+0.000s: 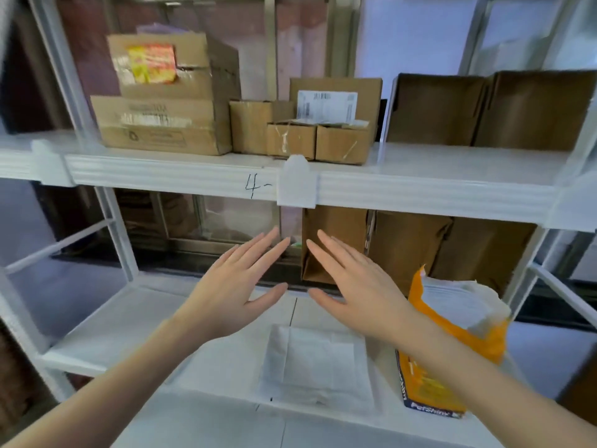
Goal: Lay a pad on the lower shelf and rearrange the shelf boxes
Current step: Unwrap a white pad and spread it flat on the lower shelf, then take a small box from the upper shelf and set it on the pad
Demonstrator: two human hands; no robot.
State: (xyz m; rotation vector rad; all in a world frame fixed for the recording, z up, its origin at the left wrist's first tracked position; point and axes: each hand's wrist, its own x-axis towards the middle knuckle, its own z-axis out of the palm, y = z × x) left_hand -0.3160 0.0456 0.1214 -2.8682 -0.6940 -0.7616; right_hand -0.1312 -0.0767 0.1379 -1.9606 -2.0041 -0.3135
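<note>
A folded white pad lies flat on the lower white shelf, near its front edge. My left hand and my right hand hover above the shelf just behind the pad, palms down, fingers spread, holding nothing. Brown cardboard boxes stand in a row at the back right of the lower shelf. On the upper shelf sit stacked cartons, small boxes and open brown boxes.
An opened orange pack of white pads stands on the lower shelf at my right wrist. White shelf posts frame the left side. "4-" is written on the upper shelf's front edge.
</note>
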